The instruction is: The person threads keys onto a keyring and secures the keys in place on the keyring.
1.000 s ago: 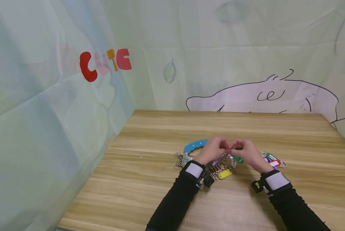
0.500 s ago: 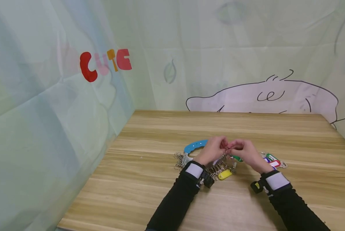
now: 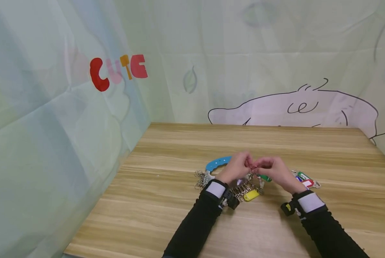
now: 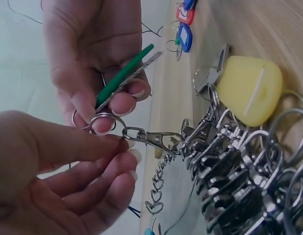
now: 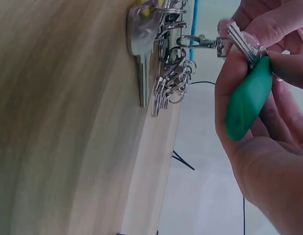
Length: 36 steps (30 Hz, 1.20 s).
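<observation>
In the head view my left hand (image 3: 236, 170) and right hand (image 3: 276, 172) meet over a bunch of metal swivel clasps (image 4: 230, 171). The left thumb and fingers pinch a split ring (image 4: 108, 114), which is linked to one swivel clasp (image 4: 159, 141). My right hand holds a green key tag (image 5: 250, 100) with a key (image 5: 239, 41) beside it; a second small ring there touches or passes the split ring, I cannot tell which. A yellow key tag (image 3: 251, 195) with its own key hangs at the near end of the clasps.
A blue curved handle (image 3: 215, 163) lies behind my left hand, with more rings and clasps (image 3: 199, 180) at its left end. To the right of my right hand lie several key tags (image 3: 307, 182) in red, green and blue. Fabric walls stand behind and left of the wooden table (image 3: 131, 215).
Both hands stay at the same spot, with small shifts of the fingertips around the ring. The clasps, tags and handle look unmoved.
</observation>
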Each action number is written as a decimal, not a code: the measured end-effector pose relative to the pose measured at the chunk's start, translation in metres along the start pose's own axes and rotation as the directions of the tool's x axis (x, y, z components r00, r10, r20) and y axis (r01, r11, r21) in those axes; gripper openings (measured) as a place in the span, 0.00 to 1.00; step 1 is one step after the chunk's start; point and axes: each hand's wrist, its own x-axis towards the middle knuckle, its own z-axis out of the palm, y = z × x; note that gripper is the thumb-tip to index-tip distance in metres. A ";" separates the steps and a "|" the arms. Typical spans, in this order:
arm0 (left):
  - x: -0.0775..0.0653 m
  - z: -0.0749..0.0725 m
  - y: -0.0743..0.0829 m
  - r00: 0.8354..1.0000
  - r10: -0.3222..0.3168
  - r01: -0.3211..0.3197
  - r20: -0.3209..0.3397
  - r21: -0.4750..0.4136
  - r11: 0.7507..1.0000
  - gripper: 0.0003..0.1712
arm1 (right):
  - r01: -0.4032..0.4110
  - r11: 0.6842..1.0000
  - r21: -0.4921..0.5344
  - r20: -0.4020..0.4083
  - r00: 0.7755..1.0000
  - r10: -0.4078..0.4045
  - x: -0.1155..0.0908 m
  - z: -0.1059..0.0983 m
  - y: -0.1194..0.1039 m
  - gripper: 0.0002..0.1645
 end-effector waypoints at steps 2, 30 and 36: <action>0.000 0.000 0.001 1.000 0.012 -0.012 0.020 0.000 1.000 0.11 | -0.004 1.000 0.007 0.003 1.000 0.004 -0.001 0.000 -0.001 0.16; -0.001 0.000 0.000 1.000 -0.007 0.008 0.002 -0.145 0.989 0.08 | -0.020 1.000 -0.023 -0.012 1.000 0.019 -0.001 -0.004 -0.005 0.17; 0.000 0.002 -0.001 1.000 -0.002 0.004 0.012 -0.143 0.990 0.06 | -0.021 1.000 -0.021 -0.020 1.000 0.021 -0.001 -0.003 -0.004 0.16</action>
